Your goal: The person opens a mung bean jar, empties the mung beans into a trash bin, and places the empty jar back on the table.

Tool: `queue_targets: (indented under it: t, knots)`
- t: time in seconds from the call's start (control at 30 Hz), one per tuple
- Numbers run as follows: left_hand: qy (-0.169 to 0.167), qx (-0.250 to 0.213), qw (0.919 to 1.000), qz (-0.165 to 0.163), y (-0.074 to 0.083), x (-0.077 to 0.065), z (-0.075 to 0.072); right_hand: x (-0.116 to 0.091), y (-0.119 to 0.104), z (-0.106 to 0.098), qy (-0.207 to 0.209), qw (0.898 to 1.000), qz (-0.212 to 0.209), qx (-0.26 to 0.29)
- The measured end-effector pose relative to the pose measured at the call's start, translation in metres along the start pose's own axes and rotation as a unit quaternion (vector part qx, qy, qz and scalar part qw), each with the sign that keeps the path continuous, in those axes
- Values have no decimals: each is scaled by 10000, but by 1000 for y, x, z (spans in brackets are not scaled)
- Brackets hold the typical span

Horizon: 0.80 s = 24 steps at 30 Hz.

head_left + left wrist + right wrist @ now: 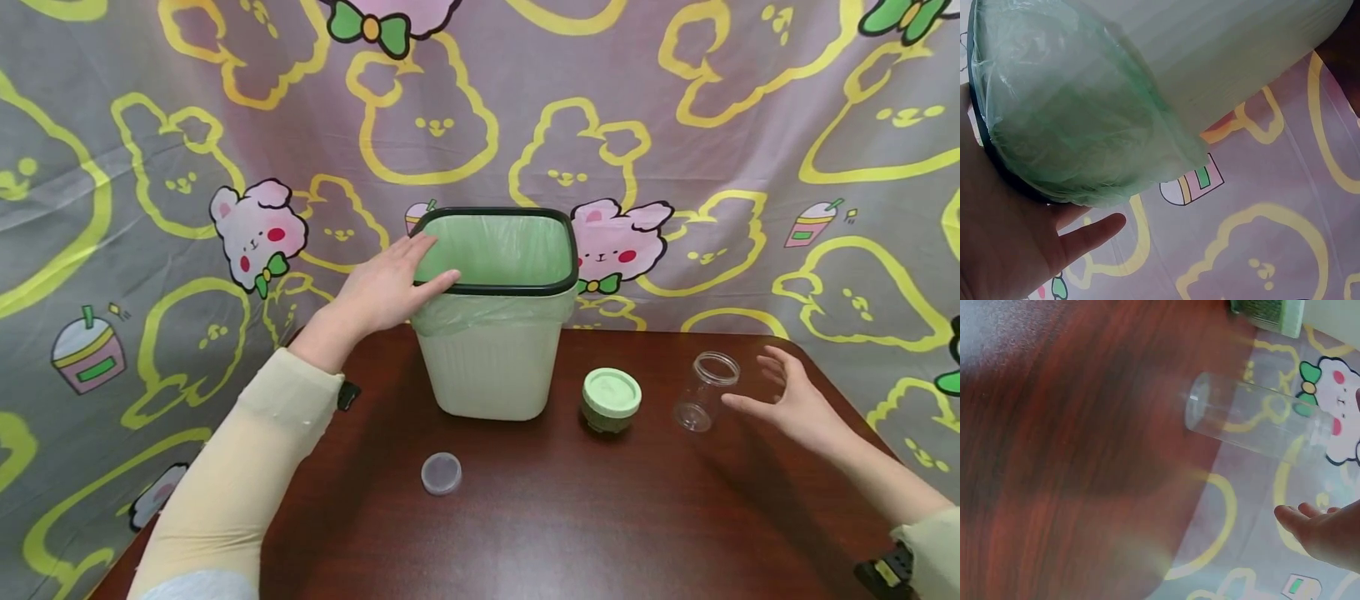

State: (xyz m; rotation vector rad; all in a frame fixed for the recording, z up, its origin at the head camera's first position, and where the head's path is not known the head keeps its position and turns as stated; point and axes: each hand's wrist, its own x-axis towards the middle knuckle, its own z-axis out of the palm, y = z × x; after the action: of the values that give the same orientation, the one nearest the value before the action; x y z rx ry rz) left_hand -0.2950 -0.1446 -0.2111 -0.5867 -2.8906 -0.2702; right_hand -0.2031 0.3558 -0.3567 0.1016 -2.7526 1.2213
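A pale trash bin (491, 358) with a black rim and a green plastic liner (495, 250) stands at the back of the table. My left hand (386, 283) rests on the bin's left rim, fingers extended and thumb spread along the near side. The left wrist view has the liner (1085, 125) folded over the rim beside that hand (1016, 244). A clear jar (701, 396), lidless and upright, stands to the right. Just right of it my right hand (806, 408) hovers with fingers spread, apart from the jar; a gap also shows between jar (1260, 419) and hand (1329, 531) in the right wrist view.
Between bin and jar sits a small round container (611, 400) with a light green lid. A translucent round lid (441, 473) lies on the dark wooden table (570, 517), in front of the bin. A patterned cloth (480, 158) hangs behind the table.
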Motion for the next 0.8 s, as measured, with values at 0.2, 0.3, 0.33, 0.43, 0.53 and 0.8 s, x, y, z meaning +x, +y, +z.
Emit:
queue_targets:
  t: [0.2,0.3,0.33,0.43,0.53,0.8]
  knots:
    - [16,-75,10000,-38,0,1,-1,-3,-11,-8,171,9998,-19,-135]
    - [21,-80,10000,-43,1,1,-1,-5,-19,-11,306,9992,-74,-241]
    - [24,-76,10000,-37,1,2,0,-5,-22,-11,370,9989,-107,-256]
    - [35,-63,10000,-12,1,3,0,-4,-32,-13,539,9981,-273,-72]
    - [97,-49,9999,59,0,3,1,-3,-42,-15,672,9965,-494,106]
    - [514,57,9981,345,-5,-6,5,2,-71,-2,535,9920,-1123,237]
